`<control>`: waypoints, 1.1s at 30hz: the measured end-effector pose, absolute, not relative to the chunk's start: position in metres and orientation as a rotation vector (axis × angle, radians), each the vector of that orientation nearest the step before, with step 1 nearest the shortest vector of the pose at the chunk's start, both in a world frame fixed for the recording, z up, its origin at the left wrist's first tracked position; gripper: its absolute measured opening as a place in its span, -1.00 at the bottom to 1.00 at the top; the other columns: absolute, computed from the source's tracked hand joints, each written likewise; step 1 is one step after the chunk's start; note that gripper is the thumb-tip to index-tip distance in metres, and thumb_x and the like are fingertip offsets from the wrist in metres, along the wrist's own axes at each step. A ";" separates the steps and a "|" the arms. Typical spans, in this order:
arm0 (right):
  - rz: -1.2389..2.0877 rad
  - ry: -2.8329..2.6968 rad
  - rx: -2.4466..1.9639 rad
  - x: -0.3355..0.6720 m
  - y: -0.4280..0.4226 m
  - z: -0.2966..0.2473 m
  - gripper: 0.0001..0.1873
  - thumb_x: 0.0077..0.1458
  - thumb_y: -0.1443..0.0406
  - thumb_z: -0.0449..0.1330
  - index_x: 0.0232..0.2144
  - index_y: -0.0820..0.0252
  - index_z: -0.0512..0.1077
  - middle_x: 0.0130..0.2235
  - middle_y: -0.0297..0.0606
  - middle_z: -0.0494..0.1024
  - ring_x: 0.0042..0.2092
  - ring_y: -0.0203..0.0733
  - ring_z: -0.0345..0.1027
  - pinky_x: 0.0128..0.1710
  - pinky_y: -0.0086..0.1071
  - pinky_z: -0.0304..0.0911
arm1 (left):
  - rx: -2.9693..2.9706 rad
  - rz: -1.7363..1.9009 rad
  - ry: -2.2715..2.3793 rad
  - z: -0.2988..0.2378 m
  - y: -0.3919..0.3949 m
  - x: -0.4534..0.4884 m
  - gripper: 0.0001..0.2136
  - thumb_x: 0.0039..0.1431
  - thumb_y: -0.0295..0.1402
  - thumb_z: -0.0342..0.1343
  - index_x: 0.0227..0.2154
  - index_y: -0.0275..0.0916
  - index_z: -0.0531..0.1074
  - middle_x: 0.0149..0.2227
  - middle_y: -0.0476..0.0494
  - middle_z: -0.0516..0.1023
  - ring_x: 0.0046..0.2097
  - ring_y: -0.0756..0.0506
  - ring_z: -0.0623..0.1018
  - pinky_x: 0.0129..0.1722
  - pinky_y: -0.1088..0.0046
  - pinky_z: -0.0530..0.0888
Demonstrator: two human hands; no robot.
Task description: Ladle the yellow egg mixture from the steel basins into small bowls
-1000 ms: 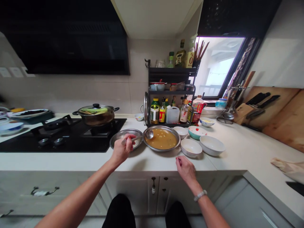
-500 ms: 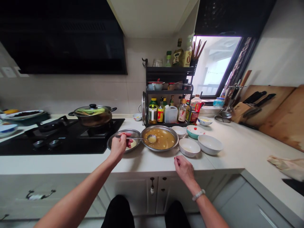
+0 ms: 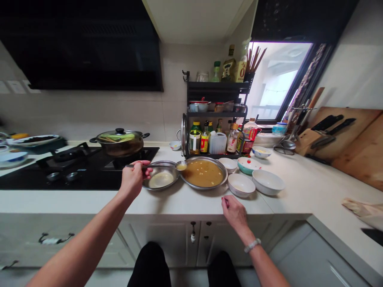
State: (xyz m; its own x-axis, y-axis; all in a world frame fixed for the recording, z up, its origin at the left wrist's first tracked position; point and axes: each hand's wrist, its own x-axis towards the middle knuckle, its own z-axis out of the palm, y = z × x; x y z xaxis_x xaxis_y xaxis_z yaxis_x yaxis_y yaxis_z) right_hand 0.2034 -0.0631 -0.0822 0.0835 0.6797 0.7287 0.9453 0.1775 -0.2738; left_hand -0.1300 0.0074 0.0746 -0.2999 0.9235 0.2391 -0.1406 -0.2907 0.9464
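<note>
My left hand (image 3: 133, 176) is closed round the handle of a ladle (image 3: 181, 166). The ladle's bowl, with some pale yellowish liquid in it, is over the place where two metal basins meet. The right basin (image 3: 196, 187) is filled with brown liquid with pale bits floating in it. In the left basin (image 3: 176, 179) lies a shallow layer of whitish liquid. My right hand (image 3: 235, 211) is curled at the counter's front edge, below a white bowl (image 3: 241, 185); whether its fingers hold anything is hidden.
A lidded pot (image 3: 121, 143) sits on the black stove (image 3: 89, 175) at left. Several more bowls, among them a large white one (image 3: 268, 182), stand right of the basins. Behind is a black rack (image 3: 217, 114) with bottles. A knife block (image 3: 308, 139) is at right.
My left hand has moved left with the ladle. The ladle's bowl has gone from over the brown liquid to the rims between the basins. My right hand has hardly moved.
</note>
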 end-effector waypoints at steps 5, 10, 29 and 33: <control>-0.409 -1.661 -1.573 0.203 -0.063 -0.082 -0.69 0.21 0.28 -0.08 -0.50 0.18 0.36 -0.51 -0.27 0.42 -0.51 -0.30 0.24 -0.45 -0.44 0.04 | 1.197 1.770 1.239 0.073 0.003 -0.155 -0.82 -0.06 -0.37 -0.05 -0.43 -0.31 0.42 -0.67 -0.01 0.45 -0.65 0.02 0.39 -0.64 0.52 0.37; -0.405 -1.669 -1.562 0.204 -0.063 -0.082 -0.69 0.21 0.28 -0.08 -0.50 0.18 0.36 -0.50 -0.27 0.43 -0.50 -0.30 0.25 -0.45 -0.44 0.04 | 1.683 1.615 1.493 0.064 -0.008 -0.173 -0.75 0.07 -0.26 -0.09 -0.38 -0.25 0.45 -0.65 -0.02 0.47 -0.64 -0.03 0.43 -0.62 0.51 0.36; -0.455 -1.677 -1.532 0.203 -0.064 -0.081 -0.70 0.21 0.29 -0.07 -0.50 0.19 0.36 -0.52 -0.29 0.42 -0.51 -0.30 0.26 -0.46 -0.45 0.04 | 2.083 1.416 1.193 0.065 -0.020 -0.127 -0.59 0.23 -0.19 -0.17 -0.09 -0.38 0.41 -0.55 -0.12 0.55 -0.43 -0.09 0.59 -0.39 0.45 0.49; -0.459 -1.667 -1.536 0.204 -0.063 -0.082 -0.70 0.21 0.28 -0.06 -0.49 0.19 0.37 -0.52 -0.29 0.42 -0.51 -0.31 0.26 -0.47 -0.45 0.04 | 2.363 1.181 1.146 0.058 -0.006 -0.101 -0.66 0.23 -0.27 -0.16 -0.17 -0.31 0.46 -0.56 -0.08 0.55 -0.48 -0.05 0.55 -0.38 0.47 0.45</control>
